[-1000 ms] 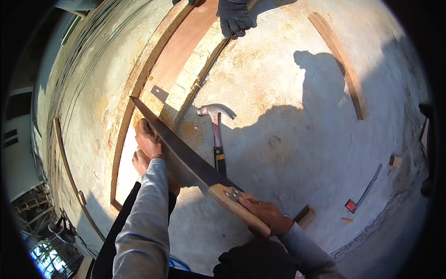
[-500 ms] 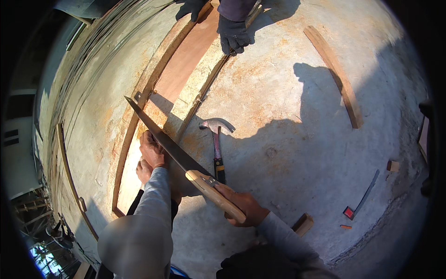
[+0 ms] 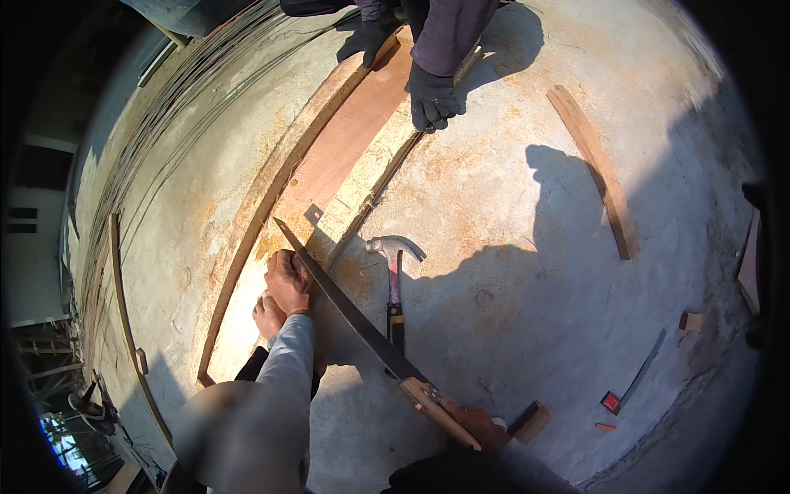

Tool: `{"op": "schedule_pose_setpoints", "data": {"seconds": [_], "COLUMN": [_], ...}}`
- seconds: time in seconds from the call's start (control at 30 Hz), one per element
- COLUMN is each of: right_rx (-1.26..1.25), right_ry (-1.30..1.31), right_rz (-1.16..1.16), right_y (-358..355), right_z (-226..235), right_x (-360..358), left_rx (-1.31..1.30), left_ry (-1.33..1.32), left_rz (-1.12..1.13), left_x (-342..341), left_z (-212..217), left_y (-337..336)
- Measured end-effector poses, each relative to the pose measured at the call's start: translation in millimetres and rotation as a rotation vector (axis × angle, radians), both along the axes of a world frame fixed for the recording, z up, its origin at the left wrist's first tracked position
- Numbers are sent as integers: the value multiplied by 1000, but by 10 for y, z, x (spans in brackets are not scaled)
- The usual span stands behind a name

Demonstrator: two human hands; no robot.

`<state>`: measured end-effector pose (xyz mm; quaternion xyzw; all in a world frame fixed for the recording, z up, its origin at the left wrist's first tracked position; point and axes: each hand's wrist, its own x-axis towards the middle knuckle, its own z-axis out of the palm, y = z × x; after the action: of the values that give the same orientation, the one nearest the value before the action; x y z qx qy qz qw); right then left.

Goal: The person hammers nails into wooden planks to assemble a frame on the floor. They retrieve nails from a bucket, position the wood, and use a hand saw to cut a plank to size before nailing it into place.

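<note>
My right hand [image 3: 479, 426] is wrapped round the wooden handle of a hand saw [image 3: 350, 313]. Its long dark blade slants up and left, crossing the near end of a pale wooden plank [image 3: 366, 185]. Close to the blade, my left hand [image 3: 288, 282] is closed with curled fingers on that plank's near end; the exact grip is partly hidden. Just below it shows what looks like a bare foot [image 3: 267, 317]. The plank lies along a reddish plywood panel [image 3: 350, 119], with a second plank [image 3: 262, 193] on the panel's left side. A claw hammer [image 3: 395, 288] rests right of the saw.
Another person's black-gloved hands [image 3: 432, 99] hold the far end of the planks. A loose wooden strip [image 3: 597, 165] lies at the right. Wood offcuts [image 3: 531, 421], a red-and-grey tool [image 3: 611, 402] and long thin rods [image 3: 152, 115] lie on the concrete floor [image 3: 502, 329].
My right hand has drawn the saw back toward the lower right, so its tip sits nearer my left hand. My left hand stays at the plank's end. The whole view has shifted slightly.
</note>
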<state>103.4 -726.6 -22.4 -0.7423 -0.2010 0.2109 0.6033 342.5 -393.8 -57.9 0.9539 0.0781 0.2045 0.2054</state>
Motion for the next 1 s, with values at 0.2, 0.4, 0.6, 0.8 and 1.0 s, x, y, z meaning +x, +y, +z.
{"op": "schedule_pose_setpoints", "data": {"seconds": [0.2,0.4,0.6,0.8,1.0], "right_rx": [96,123,118,39,172], "right_ry": [57,1,165,287,-164], "right_rz": [-101,-102,-38,16,-184], "right_y": [336,123,35,14,77], "right_z": [158,-81,37,184,-132], "right_x": [319,-47,-22,84,-83], "left_rx": [-48,30,-1,36,36], "left_ry": [-11,31,42,-45,-43], "left_rz": [42,72,101,31,16], "left_x": [34,33,51,62,101], "left_z": [12,-42,-74,-174,-159], "left_y": [-8,28,57,129,118]}}
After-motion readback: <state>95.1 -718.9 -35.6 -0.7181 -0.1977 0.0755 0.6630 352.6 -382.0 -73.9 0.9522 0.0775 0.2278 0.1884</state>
